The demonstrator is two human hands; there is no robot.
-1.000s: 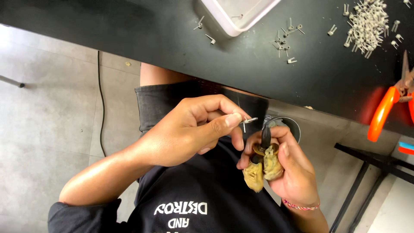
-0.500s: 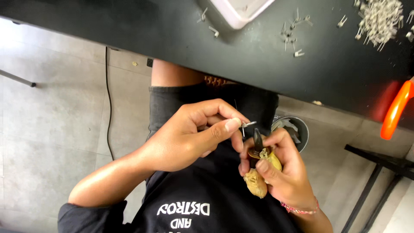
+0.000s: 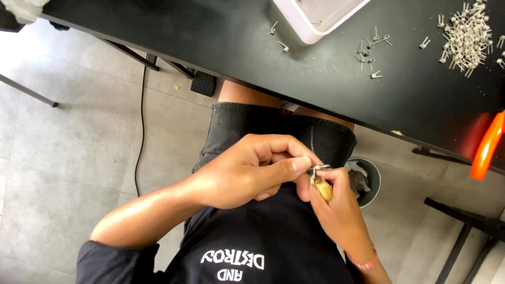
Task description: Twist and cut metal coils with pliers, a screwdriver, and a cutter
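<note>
Metal clip (image 3: 320,168), small and shiny, now pinched by left hand (image 3: 252,171) fingertips while right hand (image 3: 336,208) has closed tighter around yellowish lumpy piece (image 3: 323,188).

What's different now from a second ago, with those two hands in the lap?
The right hand has closed over the yellowish lump, hiding most of it. The left hand still pinches the small metal piece against it. The black table and metal pins stayed put.

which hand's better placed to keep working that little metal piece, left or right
Probably the left hand: its thumb and forefinger pinch the small metal piece from above. The right hand is wrapped around a yellowish lump underneath, steadying it, so it has no free fingers.
</note>
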